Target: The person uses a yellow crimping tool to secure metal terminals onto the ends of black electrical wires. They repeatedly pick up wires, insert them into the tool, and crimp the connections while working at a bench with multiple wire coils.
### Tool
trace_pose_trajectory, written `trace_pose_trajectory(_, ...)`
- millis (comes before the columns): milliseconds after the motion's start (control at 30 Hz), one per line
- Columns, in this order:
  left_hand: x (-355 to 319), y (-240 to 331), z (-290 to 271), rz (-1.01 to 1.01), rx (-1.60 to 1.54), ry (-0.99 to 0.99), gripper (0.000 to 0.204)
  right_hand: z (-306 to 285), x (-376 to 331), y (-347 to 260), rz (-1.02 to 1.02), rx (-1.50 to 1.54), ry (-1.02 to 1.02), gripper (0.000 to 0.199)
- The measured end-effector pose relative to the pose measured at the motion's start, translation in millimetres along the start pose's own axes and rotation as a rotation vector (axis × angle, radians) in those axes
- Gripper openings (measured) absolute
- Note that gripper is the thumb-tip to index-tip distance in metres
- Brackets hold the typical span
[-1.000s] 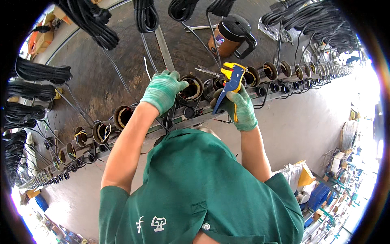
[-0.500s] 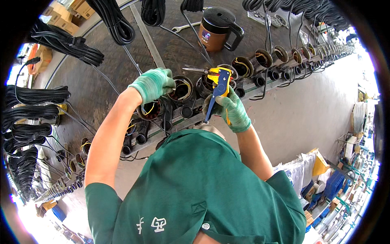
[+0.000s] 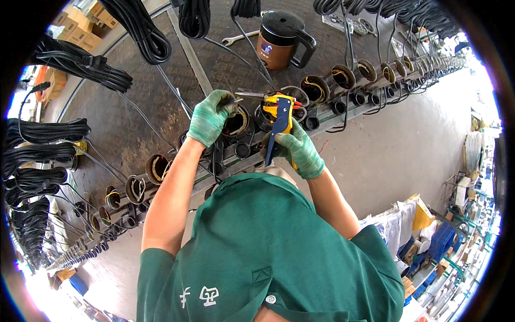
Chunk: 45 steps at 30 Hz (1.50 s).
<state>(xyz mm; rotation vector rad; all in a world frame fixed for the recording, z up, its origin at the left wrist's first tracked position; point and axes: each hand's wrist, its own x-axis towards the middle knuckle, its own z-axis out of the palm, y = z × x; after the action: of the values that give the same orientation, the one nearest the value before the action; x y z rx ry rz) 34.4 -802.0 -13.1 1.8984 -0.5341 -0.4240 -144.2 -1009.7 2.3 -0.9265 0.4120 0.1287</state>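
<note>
Both gloved hands have shifted slightly up the frame and toward its centre compared with half a second earlier, while the brown lidded jug with a black handle (image 3: 279,40) now stands fully in view behind them; the change is mostly one of head position, and the grip on tool and wire looks unaltered.

The left hand (image 3: 210,117), in a green knitted glove, is closed in a pinch on the end of a thin dark wire (image 3: 234,100) and holds it level at the rim of a round black cup-shaped housing (image 3: 236,122). The right hand (image 3: 296,150), gloved alike, is clenched around the blue handles of a wire-stripping plier with a yellow and red head (image 3: 279,115). The head of the plier lies just above a second round housing, its narrow metal tip pointing toward the pinched wire end, close to it; whether the tip already bites the wire cannot be told.

Judged from this arrangement, the wire end is being presented to the tool and the stripping stroke is about to be made or is under way. More housings of the same kind form a row along the grey workbench (image 3: 161,102), and bundles of coiled black cable (image 3: 80,64) lie behind them.
</note>
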Motion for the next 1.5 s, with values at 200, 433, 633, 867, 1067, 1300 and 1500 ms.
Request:
trace_pose_trajectory(200, -13.5, -3.2, 16.0, 0.084, -0.054, 0.07, 0.019, 10.9, 5.2, -3.2, 0.075, -0.021, -0.053, 0.065)
trace_pose_trajectory(433, -22.1, -1.5, 22.4, 0.087, -0.1, 0.098, 0.021, 14.8, 14.3, -1.2, 0.081, -0.024, -0.146, 0.066)
trace_pose_trajectory(633, -19.0, -12.6, 18.5, -0.019, -0.169, 0.08, 0.023, 9.3, 23.3, -2.1, 0.103, -0.078, -0.181, 0.063)
trace_pose_trajectory(867, -17.0, -6.5, 12.5, 0.045, -0.072, 0.029, 0.024, 2.7, 24.5, -5.8, 0.125, -0.14, -0.188, 0.059)
trace_pose_trajectory(1067, -13.3, -6.4, 13.0, 0.102, 0.005, 0.039, 0.023, 0.8, 30.4, 1.1, 0.09, -0.177, -0.155, 0.059)
trace_pose_trajectory(1300, -13.3, -7.4, 18.8, 0.052, -0.057, 0.085, 0.022, 12.5, 29.9, 5.2, 0.058, 0.098, -0.039, 0.06)
trace_pose_trajectory(1500, -14.3, -6.3, 14.3, 0.043, -0.179, 0.066, 0.021, 19.1, 8.9, -18.2, 0.052, 0.0, -0.086, 0.06)
